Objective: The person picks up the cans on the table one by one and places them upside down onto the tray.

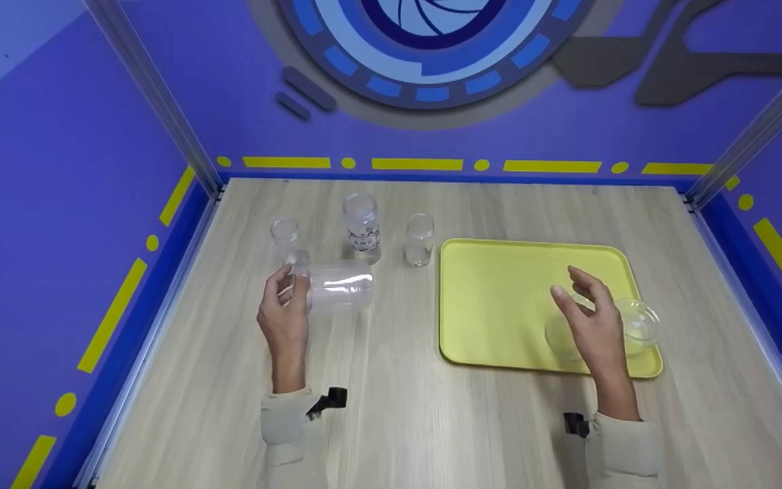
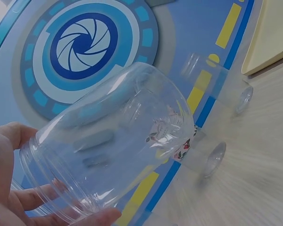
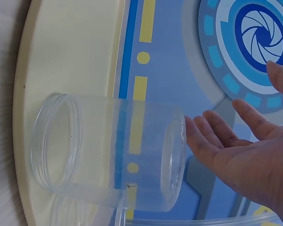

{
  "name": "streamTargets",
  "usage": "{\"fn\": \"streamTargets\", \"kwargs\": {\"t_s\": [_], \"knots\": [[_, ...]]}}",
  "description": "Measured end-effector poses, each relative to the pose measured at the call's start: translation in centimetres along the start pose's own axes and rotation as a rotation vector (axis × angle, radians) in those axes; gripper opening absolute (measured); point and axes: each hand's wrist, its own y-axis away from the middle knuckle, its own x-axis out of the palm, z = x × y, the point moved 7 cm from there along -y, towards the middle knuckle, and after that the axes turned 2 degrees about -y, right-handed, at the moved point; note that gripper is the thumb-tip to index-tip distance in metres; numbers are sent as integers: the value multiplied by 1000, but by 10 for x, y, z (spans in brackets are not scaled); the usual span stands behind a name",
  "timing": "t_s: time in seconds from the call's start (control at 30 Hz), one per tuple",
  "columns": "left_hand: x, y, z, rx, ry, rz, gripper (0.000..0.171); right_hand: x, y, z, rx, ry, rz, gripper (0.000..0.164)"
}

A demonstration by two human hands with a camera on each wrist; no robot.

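My left hand [image 1: 286, 316] grips a clear plastic jar [image 1: 340, 284] round its threaded mouth, holding it sideways above the table. Close up in the left wrist view, the fingers and thumb curl about the rim of the jar [image 2: 108, 141]. Over the yellow tray [image 1: 499, 299], my right hand [image 1: 598, 333] has its fingers spread with nothing in them. Beside that hand, another clear jar [image 3: 108, 150] stands mouth down on the tray. A further clear jar [image 1: 641, 322] stands by the tray's right edge, partly hidden by the hand.
Behind my left hand stand three clear cylindrical containers: a small one [image 1: 286, 234], a taller one with a printed pattern [image 1: 362, 231], and a small one [image 1: 420, 239] nearer the tray. Blue printed walls [image 1: 418, 146] enclose the wooden table [image 1: 391, 407].
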Motion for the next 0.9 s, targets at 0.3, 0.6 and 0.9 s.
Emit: {"fn": "streamTargets", "kwargs": {"t_s": [0.3,0.6,0.9], "knots": [[5,4,-3,-5,15,15,46,3,0,-2,11,-4,16,65],[10,5,-2,-6,39,27,45,4,1,-3,14,-30,9,63],[15,8,-3,-28,68,21,45,5,1,-2,19,-46,9,62]]}}
